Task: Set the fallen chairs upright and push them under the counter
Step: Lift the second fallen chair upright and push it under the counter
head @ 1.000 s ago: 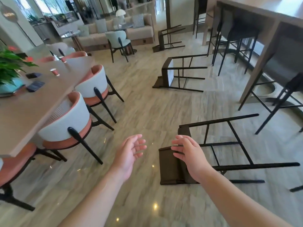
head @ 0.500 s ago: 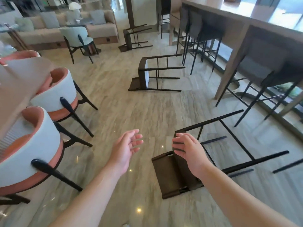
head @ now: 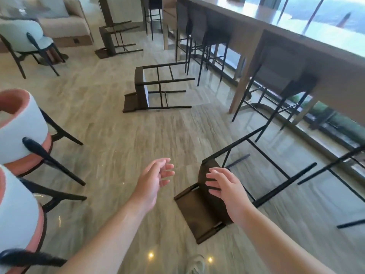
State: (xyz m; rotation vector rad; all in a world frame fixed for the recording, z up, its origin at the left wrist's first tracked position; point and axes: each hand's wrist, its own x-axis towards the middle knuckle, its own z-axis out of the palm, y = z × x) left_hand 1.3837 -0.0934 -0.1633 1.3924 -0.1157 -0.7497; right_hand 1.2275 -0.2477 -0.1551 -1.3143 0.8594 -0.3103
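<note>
Above the nearest fallen chair (head: 199,212), both hands (head: 152,180) (head: 225,186) hover, seemingly empty.

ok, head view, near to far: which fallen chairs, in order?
nearest fallen chair, under the right hand → middle fallen chair → far fallen chair, beside the sofa.

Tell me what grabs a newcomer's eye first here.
Three dark bar stools lie toppled on the marble floor: the nearest stool under the open right hand, a second stool mid-floor, a third stool farther back. The left hand hovers open beside it; the counter runs along the right.
</note>
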